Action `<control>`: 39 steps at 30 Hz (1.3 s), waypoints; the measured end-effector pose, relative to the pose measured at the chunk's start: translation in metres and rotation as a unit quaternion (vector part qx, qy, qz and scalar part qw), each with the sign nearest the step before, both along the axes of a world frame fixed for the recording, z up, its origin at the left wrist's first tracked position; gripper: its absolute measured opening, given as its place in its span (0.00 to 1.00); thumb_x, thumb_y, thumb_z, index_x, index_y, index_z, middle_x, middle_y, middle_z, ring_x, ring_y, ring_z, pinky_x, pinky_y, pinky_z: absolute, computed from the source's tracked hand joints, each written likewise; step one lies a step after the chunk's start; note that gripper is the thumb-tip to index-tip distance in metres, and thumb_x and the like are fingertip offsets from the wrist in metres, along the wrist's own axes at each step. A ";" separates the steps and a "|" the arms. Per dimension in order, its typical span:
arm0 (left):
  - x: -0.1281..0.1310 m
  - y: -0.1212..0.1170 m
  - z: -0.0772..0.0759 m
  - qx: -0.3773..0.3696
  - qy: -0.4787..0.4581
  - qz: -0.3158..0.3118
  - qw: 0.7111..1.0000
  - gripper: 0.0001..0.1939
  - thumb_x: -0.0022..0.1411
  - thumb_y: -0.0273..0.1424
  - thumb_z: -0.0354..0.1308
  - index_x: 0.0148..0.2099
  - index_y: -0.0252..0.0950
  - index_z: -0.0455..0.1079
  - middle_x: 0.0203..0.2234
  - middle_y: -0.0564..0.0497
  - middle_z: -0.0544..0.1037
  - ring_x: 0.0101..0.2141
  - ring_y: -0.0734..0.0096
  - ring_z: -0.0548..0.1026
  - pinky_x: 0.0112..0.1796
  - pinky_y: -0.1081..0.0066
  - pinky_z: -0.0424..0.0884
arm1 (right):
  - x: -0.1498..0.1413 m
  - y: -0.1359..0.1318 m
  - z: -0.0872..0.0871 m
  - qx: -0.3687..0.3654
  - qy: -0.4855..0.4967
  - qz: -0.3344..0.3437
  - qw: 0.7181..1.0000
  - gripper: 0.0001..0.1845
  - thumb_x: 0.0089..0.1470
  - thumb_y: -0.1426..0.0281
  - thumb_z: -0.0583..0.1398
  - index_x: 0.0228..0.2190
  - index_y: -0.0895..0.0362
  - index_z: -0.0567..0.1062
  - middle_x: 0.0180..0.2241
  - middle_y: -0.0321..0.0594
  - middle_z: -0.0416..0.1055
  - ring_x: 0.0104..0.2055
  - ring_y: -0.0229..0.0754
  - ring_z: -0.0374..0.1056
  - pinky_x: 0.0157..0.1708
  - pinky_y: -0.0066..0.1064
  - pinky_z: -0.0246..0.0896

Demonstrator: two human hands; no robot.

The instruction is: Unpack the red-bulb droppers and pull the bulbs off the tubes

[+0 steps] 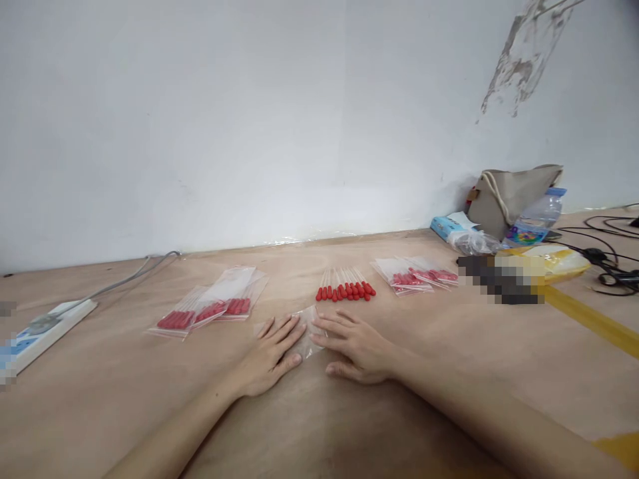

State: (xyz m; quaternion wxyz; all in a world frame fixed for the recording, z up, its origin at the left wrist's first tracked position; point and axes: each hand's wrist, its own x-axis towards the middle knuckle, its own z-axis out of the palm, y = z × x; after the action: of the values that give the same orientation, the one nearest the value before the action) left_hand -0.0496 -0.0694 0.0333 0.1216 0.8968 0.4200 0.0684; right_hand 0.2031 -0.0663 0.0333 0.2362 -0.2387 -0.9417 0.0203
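My left hand (276, 352) lies flat with its fingers spread, touching a clear plastic bag (309, 336) on the table. From the other side my right hand (357, 346) rests on the same bag, fingers stretched out. Parts of the bag are hidden beneath both hands. Just beyond it lies a row of thin white sticks with red tips (347, 291), the red ends facing me. Several clear zip bags holding red-tipped pieces overlap at the left (210, 306). More such filled bags (414, 274) lie to the right of the loose row.
A white power strip (60, 326) with a grey cable is at the left. Toward the back right are a blue tissue pack (444, 228), a grey bag (509, 196), a plastic bottle (536, 219) and black cables (606, 259). Yellow tape (589, 319) runs across the right side.
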 end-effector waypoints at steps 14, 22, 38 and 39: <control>0.000 0.032 0.010 -0.089 -0.092 0.230 0.965 0.07 0.48 0.35 0.56 0.25 0.36 0.66 0.18 0.55 0.70 0.23 0.71 0.69 0.24 0.75 0.62 | 0.004 0.006 -0.013 -0.079 0.016 -0.038 0.996 0.21 0.56 0.63 0.51 0.51 0.53 0.64 0.55 0.44 0.57 0.55 0.43 0.55 0.52 0.39 0.53; -0.084 0.093 0.053 0.121 -0.122 0.489 0.855 0.14 0.54 0.40 0.51 0.38 0.36 0.67 0.32 0.50 0.76 0.35 0.64 0.73 0.29 0.73 0.64 | 0.005 0.005 -0.020 -0.066 0.043 -0.066 0.995 0.17 0.56 0.64 0.51 0.46 0.53 0.69 0.54 0.47 0.58 0.52 0.44 0.60 0.47 0.37 0.60; -0.110 0.027 0.027 0.247 0.035 0.099 0.963 0.11 0.56 0.35 0.50 0.40 0.46 0.70 0.42 0.51 0.73 0.47 0.61 0.67 0.49 0.61 0.57 | 0.006 0.005 -0.021 -0.077 0.049 -0.068 0.994 0.15 0.56 0.65 0.51 0.43 0.54 0.71 0.53 0.48 0.57 0.49 0.44 0.62 0.45 0.37 0.61; -0.110 0.023 0.024 0.250 0.049 0.091 0.963 0.10 0.56 0.34 0.50 0.40 0.46 0.70 0.42 0.50 0.73 0.47 0.61 0.67 0.49 0.60 0.57 | 0.006 0.006 -0.020 -0.076 0.052 -0.066 0.994 0.15 0.55 0.65 0.51 0.42 0.54 0.71 0.53 0.48 0.58 0.48 0.43 0.62 0.45 0.37 0.61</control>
State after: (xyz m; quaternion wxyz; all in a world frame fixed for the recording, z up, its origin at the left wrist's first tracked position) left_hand -0.1592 -0.0462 0.0570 -0.1339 0.8590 0.4743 0.1383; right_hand 0.2086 -0.0608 0.0128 0.2671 -0.3163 -0.9060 0.0882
